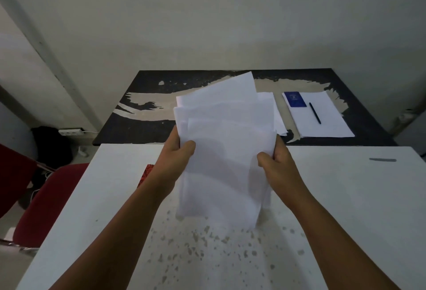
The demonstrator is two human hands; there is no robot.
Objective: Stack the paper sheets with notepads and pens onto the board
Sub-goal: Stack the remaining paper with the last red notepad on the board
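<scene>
I hold a loose bundle of white paper sheets (224,151) upright over the white table, its lower edge near the tabletop. My left hand (177,153) grips the bundle's left edge and my right hand (275,158) grips its right edge. Beyond lies the worn black board (147,128). On its right part rests a neat stack of white sheets (327,121) with a blue notepad (295,99) and a black pen (315,113) on top. More white sheets (277,119) lie on the board, mostly hidden behind the bundle.
The white table (345,197) is speckled with worn spots near me and bears a grey mark (382,160) at the right. A red patterned object (145,174) peeks out beside my left wrist. A red chair (46,197) stands at the left, a power strip (70,131) on the floor.
</scene>
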